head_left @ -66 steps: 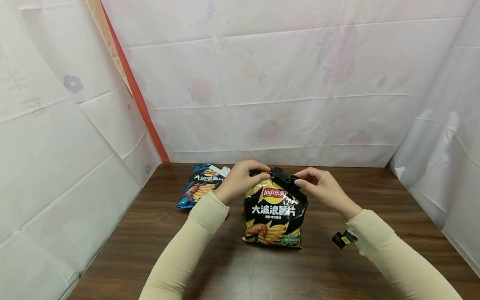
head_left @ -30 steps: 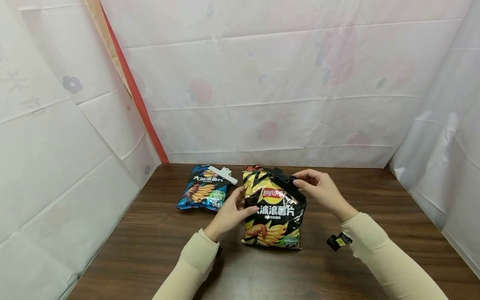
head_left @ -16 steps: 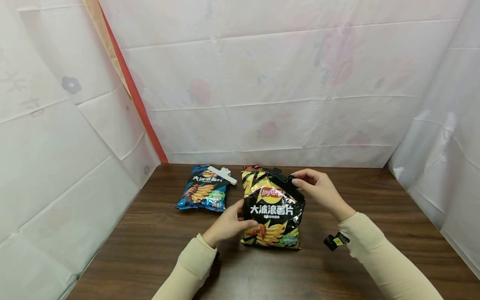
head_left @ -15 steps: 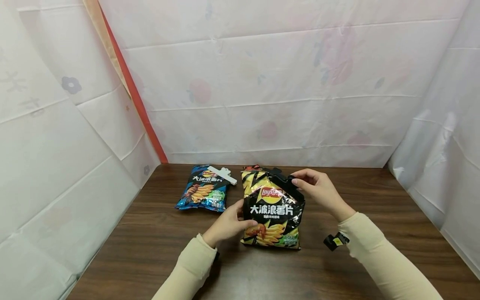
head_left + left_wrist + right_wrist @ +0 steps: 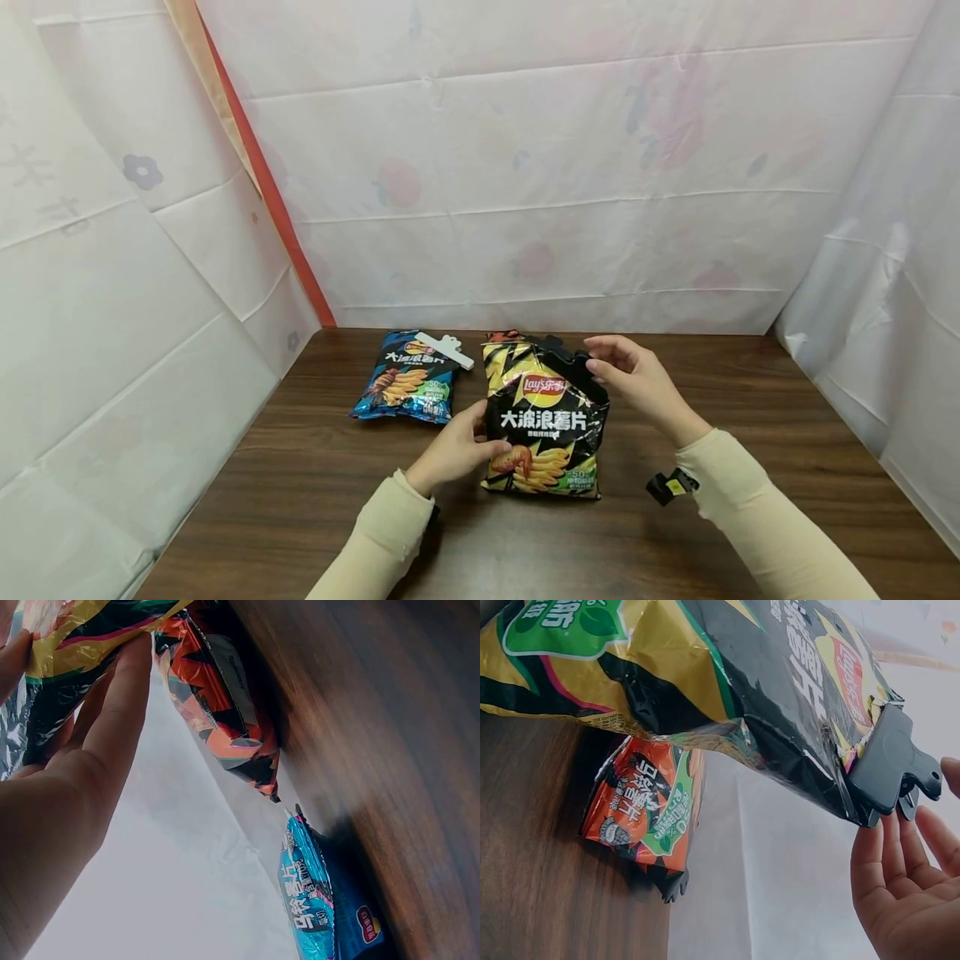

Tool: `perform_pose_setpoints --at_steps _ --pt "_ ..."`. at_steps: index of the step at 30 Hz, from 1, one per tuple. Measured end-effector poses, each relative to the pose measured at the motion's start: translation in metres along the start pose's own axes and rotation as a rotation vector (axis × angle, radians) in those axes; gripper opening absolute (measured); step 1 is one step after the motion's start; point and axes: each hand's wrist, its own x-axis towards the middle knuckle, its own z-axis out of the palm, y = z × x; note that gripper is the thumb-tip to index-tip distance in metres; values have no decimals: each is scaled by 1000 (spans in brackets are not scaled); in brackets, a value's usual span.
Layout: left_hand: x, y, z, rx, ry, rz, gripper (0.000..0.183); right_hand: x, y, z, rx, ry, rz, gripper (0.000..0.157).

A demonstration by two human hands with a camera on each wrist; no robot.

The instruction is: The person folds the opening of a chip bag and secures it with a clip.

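A black and yellow chip bag (image 5: 543, 425) stands upright in the middle of the table. My left hand (image 5: 457, 450) grips its lower left side, thumb in front and fingers behind, as the left wrist view (image 5: 90, 750) shows from below. A black bag clip (image 5: 889, 761) sits aslant across the bag's upper right corner. Beside that clip is my right hand (image 5: 633, 379); in the right wrist view its thumb stands apart from the clip, while the fingertips (image 5: 866, 844) are at the clip's underside. The bag's upper left corner lies outside the clip.
Behind the black bag stands a red-orange chip bag (image 5: 645, 799), mostly hidden in the head view. To the left lies a blue chip bag (image 5: 408, 383) with a white clip (image 5: 446, 350) across its upper right corner. White cloth (image 5: 525, 167) walls the back and sides of the wooden table (image 5: 300, 500).
My left hand has come down from the bag's top edge to its lower left side. My right thumb and fingers have spread slightly at the black clip. The bag has barely moved.
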Motion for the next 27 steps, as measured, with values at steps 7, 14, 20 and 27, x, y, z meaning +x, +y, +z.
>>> perform_pose_setpoints --at_steps 7,14,20,27 --pt "-1 0 0 4 7 -8 57 -6 6 -3 26 -18 26 49" --pt "-2 1 0 -16 12 0 54 -14 16 -3 -3 -10 13 53" --pt "-1 1 1 -17 16 -6 52 -25 29 3 37 -24 11 55" --pt "0 -2 1 -17 15 -11 51 -42 43 14 54 -36 110 56"
